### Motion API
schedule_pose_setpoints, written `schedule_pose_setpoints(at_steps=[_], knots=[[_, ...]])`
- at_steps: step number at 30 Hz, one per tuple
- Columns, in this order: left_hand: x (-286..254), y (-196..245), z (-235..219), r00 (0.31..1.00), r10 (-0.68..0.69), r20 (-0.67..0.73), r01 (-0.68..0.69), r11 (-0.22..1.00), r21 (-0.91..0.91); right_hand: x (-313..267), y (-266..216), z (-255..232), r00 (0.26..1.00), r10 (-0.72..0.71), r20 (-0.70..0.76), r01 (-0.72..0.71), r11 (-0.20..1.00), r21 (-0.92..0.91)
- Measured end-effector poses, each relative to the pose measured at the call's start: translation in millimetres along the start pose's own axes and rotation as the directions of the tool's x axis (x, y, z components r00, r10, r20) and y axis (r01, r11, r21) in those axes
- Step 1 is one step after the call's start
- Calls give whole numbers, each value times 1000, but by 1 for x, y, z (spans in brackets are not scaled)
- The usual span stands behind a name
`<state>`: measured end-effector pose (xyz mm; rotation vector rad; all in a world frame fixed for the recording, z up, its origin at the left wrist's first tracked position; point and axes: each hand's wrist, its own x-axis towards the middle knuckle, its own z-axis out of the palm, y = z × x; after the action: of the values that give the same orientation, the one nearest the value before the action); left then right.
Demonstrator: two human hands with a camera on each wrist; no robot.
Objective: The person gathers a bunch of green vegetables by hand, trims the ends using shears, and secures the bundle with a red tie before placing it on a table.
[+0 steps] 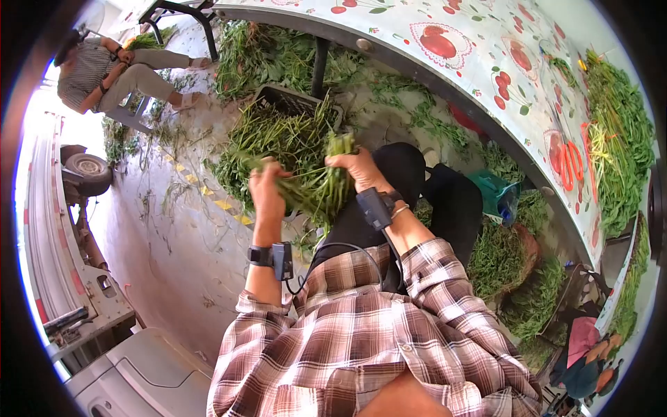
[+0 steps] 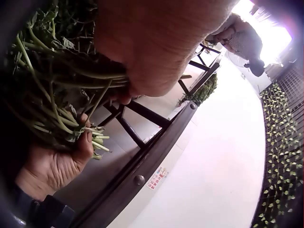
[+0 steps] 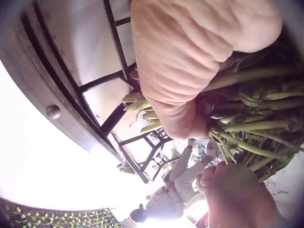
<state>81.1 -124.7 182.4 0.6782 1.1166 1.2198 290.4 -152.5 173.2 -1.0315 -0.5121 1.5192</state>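
My right hand grips a bundle of leafy green stems over my lap, the cut ends sticking out past the thumb. To its left, my left hand, blurred, pinches a few stems beside that bundle. In the right wrist view the left hand has thumb and finger at some thin stems. The left wrist view has the right hand wrapped round the pale stem ends. Just beyond both hands, a heap of cut greens covers most of a black plastic crate.
A table with a fruit-print cover curves along the right, bearing red-handled scissors and piled greens. Loose greens lie on the floor. A seated person is at the far left, near a parked vehicle.
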Motion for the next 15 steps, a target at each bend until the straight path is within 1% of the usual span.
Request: schedule_pose_setpoints(at_steps=[1,2,3,5,6,7,9,10,11,12,13,15], knots=[[7,3,-19,987,34,-155,-23,997,72,-2,-3,-4,998,6,-56,-2,998,59],[22,0,-60,960,21,-278,-15,1000,21,7,5,-18,997,29,-71,-23,996,91],[36,2,-98,920,3,-391,-17,999,-33,6,2,-22,998,23,-62,-17,995,97],[27,27,-119,938,102,-332,-149,982,-119,4,0,-21,997,-32,-75,35,999,37],[24,32,-121,952,124,-279,-153,985,-85,3,1,-19,997,-27,-76,30,999,43],[18,41,-110,951,126,-283,-155,985,-82,4,1,-16,997,-15,-76,17,1000,25],[7,50,-73,972,111,-207,-93,991,98,5,2,-12,997,-2,-74,2,1000,2],[11,44,-72,983,96,-157,-81,991,102,5,3,-8,998,-1,-64,1,1000,-7],[10,44,-62,983,91,-159,-76,992,100,5,6,-7,999,0,-54,-1,1000,-17],[10,42,-51,996,61,-60,-54,992,113,6,7,-6,999,-25,-19,24,999,-47],[9,41,-37,999,29,36,-34,991,127,6,6,-6,1000,-23,-18,22,998,-52],[4,36,-7,991,-50,121,33,990,135,4,4,-5,1000,11,23,-10,998,-70]])
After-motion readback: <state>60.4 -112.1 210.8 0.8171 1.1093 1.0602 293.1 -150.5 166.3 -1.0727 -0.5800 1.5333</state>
